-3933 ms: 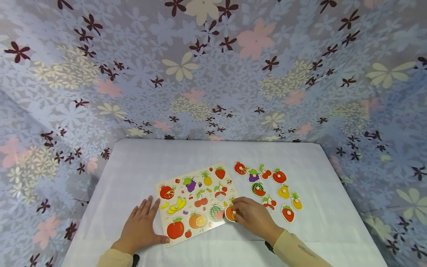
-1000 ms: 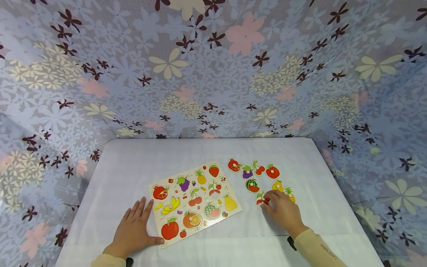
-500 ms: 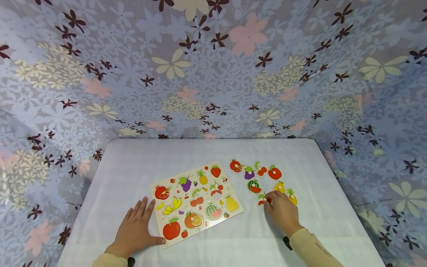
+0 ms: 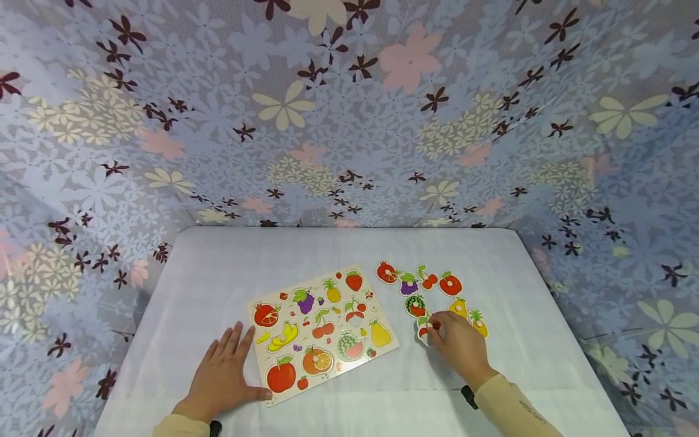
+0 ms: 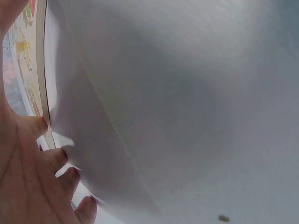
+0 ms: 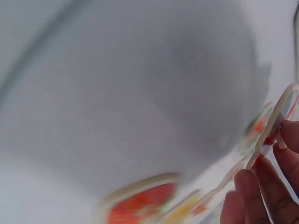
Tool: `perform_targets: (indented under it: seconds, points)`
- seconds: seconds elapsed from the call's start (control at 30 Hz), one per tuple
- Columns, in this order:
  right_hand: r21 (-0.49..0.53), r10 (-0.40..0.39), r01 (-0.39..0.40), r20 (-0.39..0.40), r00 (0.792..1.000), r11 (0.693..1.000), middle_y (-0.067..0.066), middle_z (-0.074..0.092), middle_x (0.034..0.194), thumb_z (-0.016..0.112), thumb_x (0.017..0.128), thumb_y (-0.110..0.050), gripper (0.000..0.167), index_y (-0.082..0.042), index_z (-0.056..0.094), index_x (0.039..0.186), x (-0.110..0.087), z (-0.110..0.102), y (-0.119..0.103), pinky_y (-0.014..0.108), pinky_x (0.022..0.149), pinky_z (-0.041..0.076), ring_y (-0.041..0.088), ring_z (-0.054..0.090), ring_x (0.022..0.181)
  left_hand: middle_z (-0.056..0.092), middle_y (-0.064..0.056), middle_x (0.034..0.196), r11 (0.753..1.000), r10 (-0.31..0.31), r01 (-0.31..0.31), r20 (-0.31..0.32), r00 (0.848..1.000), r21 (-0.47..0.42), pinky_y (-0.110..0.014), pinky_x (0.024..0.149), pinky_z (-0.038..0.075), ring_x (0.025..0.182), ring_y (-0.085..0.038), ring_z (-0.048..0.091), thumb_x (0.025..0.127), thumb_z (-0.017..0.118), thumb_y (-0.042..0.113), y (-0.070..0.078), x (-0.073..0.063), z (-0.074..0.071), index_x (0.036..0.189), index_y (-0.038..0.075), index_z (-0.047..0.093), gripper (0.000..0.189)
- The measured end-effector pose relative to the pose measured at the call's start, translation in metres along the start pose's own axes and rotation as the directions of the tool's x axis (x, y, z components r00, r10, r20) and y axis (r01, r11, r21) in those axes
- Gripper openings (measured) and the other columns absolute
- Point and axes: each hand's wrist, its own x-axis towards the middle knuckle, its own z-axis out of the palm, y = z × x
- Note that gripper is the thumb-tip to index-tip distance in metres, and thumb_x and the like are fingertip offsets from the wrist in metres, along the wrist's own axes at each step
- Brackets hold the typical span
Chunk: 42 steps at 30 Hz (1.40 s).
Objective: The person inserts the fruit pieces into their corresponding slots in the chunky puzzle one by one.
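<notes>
A wooden fruit puzzle board (image 4: 344,320) lies on the white table. My left hand (image 4: 224,373) rests flat with fingers spread at its left side, thumb on the near corner. In the left wrist view, the fingers (image 5: 56,161) reach along the board's edge. My right hand (image 4: 461,346) pinches a cherry puzzle piece (image 4: 423,325) by its knob. That cherry piece (image 6: 275,119) appears tilted in the right wrist view, its cream edge showing. Beside it lies a watermelon piece (image 4: 415,305). An orange piece (image 4: 317,361) and a banana piece (image 4: 283,337) sit in the board.
More knobbed pieces lie right of the board: pomegranate (image 4: 387,272), grapes (image 4: 408,283), another cherry piece (image 4: 428,279), apple (image 4: 450,284), pear (image 4: 457,308) and pineapple (image 4: 477,325). A red piece (image 6: 140,205) shows low in the right wrist view. Floral fabric (image 4: 349,121) walls surround the table.
Earlier my right hand held the orange piece at the board's right edge; it now sits in the board. Since then the hand took the cherry piece and shifted it slightly left. My left hand stays.
</notes>
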Motion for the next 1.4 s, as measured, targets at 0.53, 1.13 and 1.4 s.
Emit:
perform_targets:
  seconds: [0.53,1.13,1.4]
  points:
    - [0.042,-0.218,0.215,0.061,0.974,0.976,-0.004,0.068,0.102,0.080,0.086,-0.027,0.013,-0.020,0.072,0.093,0.045,0.018,-0.091,0.027,0.063,0.054,0.011,0.057,0.076,0.024,-0.024,0.160,1.000,-0.016,0.016,0.016,1.000,-0.016,-0.064,0.115,0.018,0.144,-0.045,0.023,0.050,0.068,0.090,-0.002,0.000,-0.002,0.156,0.007,0.032,0.140]
    - [0.014,-0.256,0.255,0.075,0.964,0.967,-0.006,0.068,0.102,0.078,0.088,-0.031,0.012,-0.022,0.073,0.093,0.063,0.054,-0.118,0.025,0.063,0.054,0.011,0.056,0.081,0.023,-0.023,0.160,0.999,-0.027,0.028,0.023,0.999,-0.023,-0.063,0.116,0.017,0.145,-0.044,0.021,0.050,0.071,0.088,0.000,0.001,-0.005,0.156,0.007,0.032,0.139]
    - [0.009,-0.274,0.274,0.043,0.961,0.962,-0.004,0.068,0.106,0.078,0.088,-0.029,0.012,-0.019,0.074,0.095,0.062,0.056,-0.121,0.028,0.068,0.056,0.014,0.059,0.087,0.023,-0.023,0.160,0.999,-0.025,0.026,0.018,1.000,-0.021,-0.062,0.116,0.017,0.146,-0.043,0.021,0.049,0.071,0.088,0.000,0.001,-0.003,0.156,0.008,0.032,0.139]
